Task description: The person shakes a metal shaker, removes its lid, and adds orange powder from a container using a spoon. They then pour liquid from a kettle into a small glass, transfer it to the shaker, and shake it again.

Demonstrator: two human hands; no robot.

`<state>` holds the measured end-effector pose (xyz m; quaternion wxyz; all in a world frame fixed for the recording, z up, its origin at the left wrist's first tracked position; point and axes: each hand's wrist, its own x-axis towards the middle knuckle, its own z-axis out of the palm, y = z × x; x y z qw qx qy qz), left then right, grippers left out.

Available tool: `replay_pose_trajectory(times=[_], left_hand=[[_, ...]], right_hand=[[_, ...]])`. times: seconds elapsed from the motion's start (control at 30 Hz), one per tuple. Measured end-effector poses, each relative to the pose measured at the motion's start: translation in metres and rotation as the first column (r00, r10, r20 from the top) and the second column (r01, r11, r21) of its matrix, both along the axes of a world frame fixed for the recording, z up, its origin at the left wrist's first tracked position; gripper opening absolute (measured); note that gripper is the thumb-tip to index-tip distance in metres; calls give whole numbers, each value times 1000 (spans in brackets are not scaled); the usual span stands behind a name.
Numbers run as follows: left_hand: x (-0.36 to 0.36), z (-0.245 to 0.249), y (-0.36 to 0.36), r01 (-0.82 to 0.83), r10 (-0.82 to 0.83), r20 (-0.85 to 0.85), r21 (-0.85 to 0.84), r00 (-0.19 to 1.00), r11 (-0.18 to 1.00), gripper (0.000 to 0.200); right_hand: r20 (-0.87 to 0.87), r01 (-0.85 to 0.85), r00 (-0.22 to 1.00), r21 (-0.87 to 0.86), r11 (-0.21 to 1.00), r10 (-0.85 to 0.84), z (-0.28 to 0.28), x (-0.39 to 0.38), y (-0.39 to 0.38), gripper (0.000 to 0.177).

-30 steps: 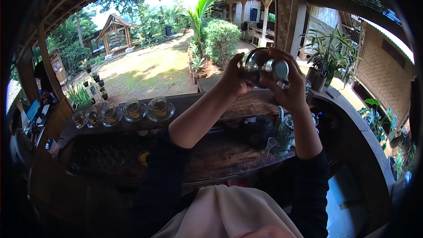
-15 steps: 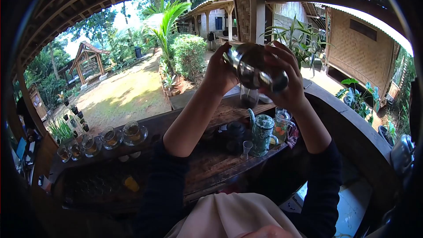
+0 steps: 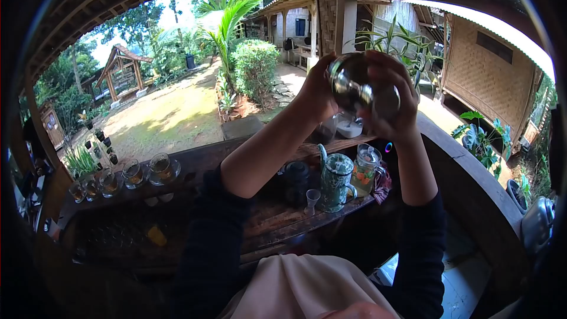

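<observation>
A shiny metal vessel, like a shaker [image 3: 355, 82], is raised in front of me between both hands, above the wooden counter [image 3: 266, 224]. My left hand [image 3: 319, 91] is wrapped round its left end. My right hand [image 3: 398, 91] grips its right end, fingers curled over the top. Part of the vessel is hidden by the fingers and slightly blurred. Below it stand a green speckled enamel pot [image 3: 336, 183], a glass pitcher with an orange pattern [image 3: 365, 171] and a small clear cup [image 3: 312, 199].
Several glass cups on saucers, one at the row's right end [image 3: 160, 168], line the counter's left back. A dark pot [image 3: 296, 178] sits left of the enamel pot. Jars [image 3: 348, 127] stand on a raised board. A metal kettle [image 3: 537, 221] is at the far right.
Both hands and the vessel have moved right in the view, and the vessel is turned differently. The view has shifted, so the counter items appear further left.
</observation>
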<state>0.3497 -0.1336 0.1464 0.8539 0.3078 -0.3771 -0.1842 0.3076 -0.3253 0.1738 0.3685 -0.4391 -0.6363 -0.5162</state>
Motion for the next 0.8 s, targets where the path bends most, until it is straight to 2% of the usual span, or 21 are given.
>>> replay_pose_trajectory(times=[0.03,0.07,0.1,0.13,0.17,0.2,0.23,0.27,0.3,0.33,0.37,0.43,0.5,0.53,0.57,0.6,0.67,0.7,0.73,0.77,0.8], left_hand=[[2,4,5,272,-270,-63,12,961,962,49],[6,2,0,426,-427,-25,-37,904,904,45],[9,-4,-4,418,-420,-26,-42,907,907,45],[-29,9,-26,136,-138,-17,-70,990,988,44],[-63,20,-44,-158,156,-21,-99,987,982,43],[-85,25,-48,-285,285,39,-2,958,958,39],[-83,14,-49,-155,165,188,-68,968,986,49],[-88,12,-53,-298,314,519,-115,795,947,50],[-93,11,-57,-404,403,773,-208,491,891,50],[-97,8,-52,-436,380,696,-105,610,894,46],[-87,9,-45,-440,384,696,-109,606,891,46],[-52,15,-22,-378,333,222,210,916,902,59],[-18,6,-1,-423,418,67,195,906,885,51],[5,-9,19,-100,106,-30,137,994,985,46],[17,-21,30,231,-226,-110,42,968,972,43],[16,-26,30,10,-6,-98,44,995,999,40],[-27,-19,15,26,-25,-24,15,999,1000,41],[-63,-18,-1,53,-52,38,-11,998,999,42],[-101,-17,-16,-274,268,230,-5,936,962,49],[-104,-30,-16,-413,400,606,-127,687,902,63],[-106,-34,-9,-360,294,732,-72,615,930,67]], right_hand=[[-292,7,956,-2,1000,-7,3,4,5,57],[-295,0,956,-3,1000,-1,1,3,2,57],[-204,-18,979,22,1000,22,-1,-2,-5,60],[-105,-40,994,43,998,44,1,-14,-11,63],[185,-48,982,70,996,34,0,-36,-13,57],[317,64,944,106,992,-95,-15,-57,-23,46],[441,-143,895,140,980,68,-25,-65,-13,33],[669,-392,727,226,892,150,-30,-61,6,30],[855,-627,495,230,744,153,-34,-53,20,30],[723,-497,672,281,821,160,-41,-52,15,30],[554,-351,821,297,888,140,-49,-50,6,30],[396,-166,912,122,979,105,-27,-6,0,35],[-184,-186,958,186,965,220,-22,13,28,42],[-183,-190,957,184,964,224,-21,13,30,42],[-289,-177,931,182,967,225,-23,13,33,44],[-393,-166,892,177,970,225,-25,13,36,46],[46,-80,996,81,993,76,-32,-28,21,46],[251,-178,953,22,984,167,-40,-44,15,38],[506,-443,833,369,817,223,-48,-67,60,26],[793,-616,528,113,779,303,-51,-64,51,34],[821,-570,-10,-474,671,571,-48,-61,47,39]])
